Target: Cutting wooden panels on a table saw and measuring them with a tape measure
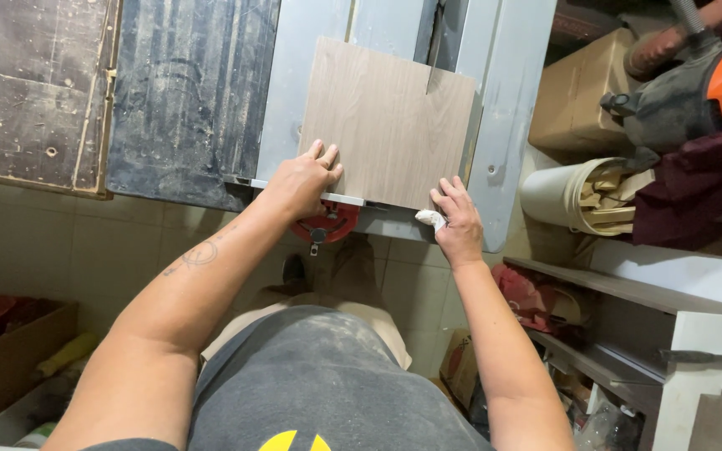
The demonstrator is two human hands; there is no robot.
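Right hand (pixel 459 219): fingers flat and spread on the near right corner of the wood-grain panel (pixel 386 121), gripping nothing; thumb wrapped in a white bandage (pixel 431 219). Left hand (pixel 301 182): fingers extended, pressing down on the panel's near left edge, above the red knob (pixel 325 224). Panel lies flat on the grey saw desk (pixel 503 108). Saw blade (pixel 433 58) sits in a short cut at the panel's far edge. Right of the desk: cardboard box (pixel 578 100), white bucket of wood scraps (pixel 574 196).
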